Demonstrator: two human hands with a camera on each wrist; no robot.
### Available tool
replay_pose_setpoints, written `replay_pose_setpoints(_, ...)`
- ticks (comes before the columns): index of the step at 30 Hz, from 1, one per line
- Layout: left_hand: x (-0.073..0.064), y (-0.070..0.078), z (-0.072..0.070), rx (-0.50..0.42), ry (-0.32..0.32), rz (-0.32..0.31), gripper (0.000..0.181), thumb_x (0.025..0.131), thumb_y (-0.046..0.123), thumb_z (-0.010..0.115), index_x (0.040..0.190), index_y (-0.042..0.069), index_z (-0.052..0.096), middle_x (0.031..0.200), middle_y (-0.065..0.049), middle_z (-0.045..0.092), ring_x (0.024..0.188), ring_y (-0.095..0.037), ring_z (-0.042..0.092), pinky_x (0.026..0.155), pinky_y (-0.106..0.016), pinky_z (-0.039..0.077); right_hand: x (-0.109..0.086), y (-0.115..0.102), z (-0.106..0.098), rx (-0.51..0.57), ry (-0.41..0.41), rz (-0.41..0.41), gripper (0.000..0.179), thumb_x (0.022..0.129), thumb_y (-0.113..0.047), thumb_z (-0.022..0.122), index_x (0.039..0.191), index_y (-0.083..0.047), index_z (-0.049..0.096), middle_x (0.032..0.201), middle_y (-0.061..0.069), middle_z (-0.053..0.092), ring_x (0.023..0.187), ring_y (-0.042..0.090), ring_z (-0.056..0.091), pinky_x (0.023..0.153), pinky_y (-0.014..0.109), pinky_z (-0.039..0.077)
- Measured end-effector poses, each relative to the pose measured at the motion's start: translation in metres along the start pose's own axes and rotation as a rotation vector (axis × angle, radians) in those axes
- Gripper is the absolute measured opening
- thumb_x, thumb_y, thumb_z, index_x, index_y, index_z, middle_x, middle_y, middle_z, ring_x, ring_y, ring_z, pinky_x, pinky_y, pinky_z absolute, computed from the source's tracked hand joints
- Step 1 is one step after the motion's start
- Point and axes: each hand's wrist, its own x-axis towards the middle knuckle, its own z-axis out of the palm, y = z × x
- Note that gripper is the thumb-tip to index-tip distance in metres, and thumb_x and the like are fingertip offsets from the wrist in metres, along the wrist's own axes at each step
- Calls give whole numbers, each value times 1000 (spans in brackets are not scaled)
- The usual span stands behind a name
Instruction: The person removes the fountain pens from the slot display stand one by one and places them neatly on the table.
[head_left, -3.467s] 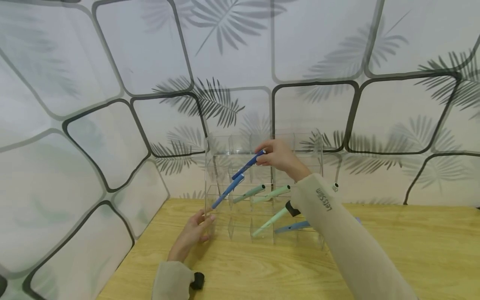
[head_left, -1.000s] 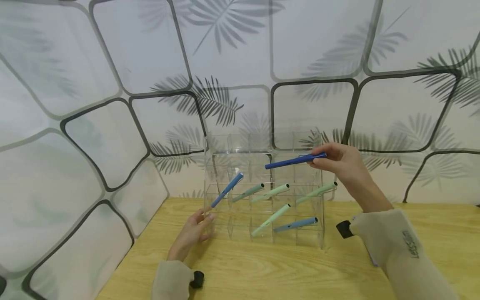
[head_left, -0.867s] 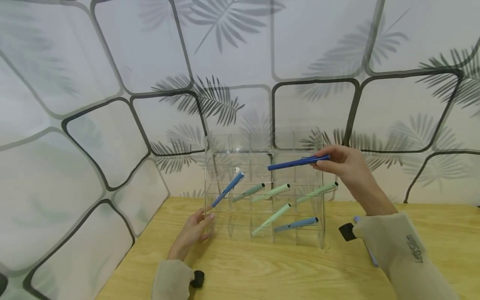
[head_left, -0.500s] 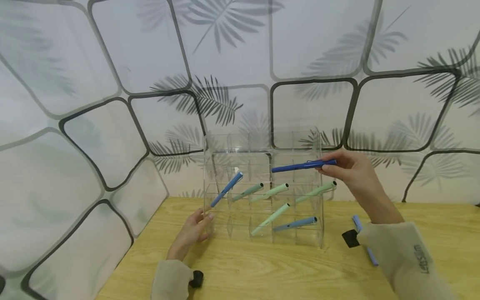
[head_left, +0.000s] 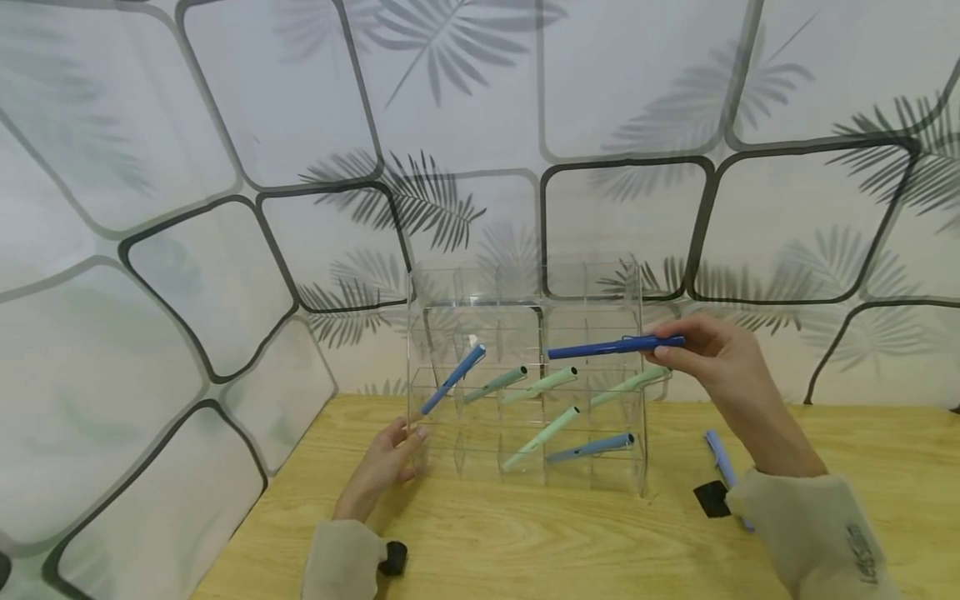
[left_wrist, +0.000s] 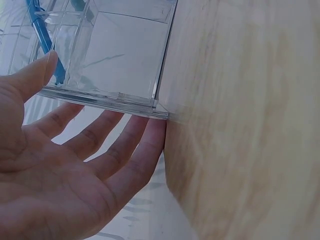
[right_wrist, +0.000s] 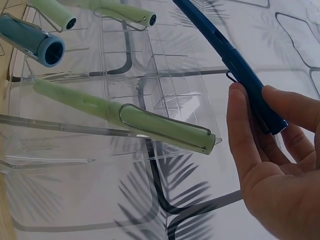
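Note:
My right hand (head_left: 720,358) pinches a dark blue pen (head_left: 600,347) near its clip end, between thumb and fingers. The pen lies almost level in front of the right part of a clear pen rack (head_left: 521,275); in the right wrist view the same blue pen (right_wrist: 235,65) slants upward. At the rack's lower left side, my left hand (head_left: 381,467) holds its side wall. The left wrist view shows the left hand's thumb (left_wrist: 37,75) in front of that wall and its fingertips on the outer side. A medium blue pen (head_left: 453,379) leans in the rack just above this hand.
Several more pens slant in the rack, among them a grey-green pen (head_left: 495,385), a pale green pen (head_left: 542,439) and a grey-blue pen (head_left: 592,448). A lilac-blue pen (head_left: 720,458) lies on the wooden table (head_left: 525,550), partly covered by the right sleeve. Patterned wall behind.
The right hand has carried the dark blue pen from the rack's upper middle to the right, then slightly downward, levelling it. The left hand has stayed at the rack's side.

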Motion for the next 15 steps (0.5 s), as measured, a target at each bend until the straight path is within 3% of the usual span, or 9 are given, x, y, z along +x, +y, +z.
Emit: replay_pose_setpoints(15, 1, -2, 0, 1, 9, -12, 55, 107, 24, 56, 153, 1, 39, 147, -32, 43, 134, -43, 43, 83, -40, 56, -19, 3, -10, -3, 6, -3, 20, 95, 8, 66, 115, 6, 68, 103, 4, 72, 90, 14, 71, 82, 23, 55)
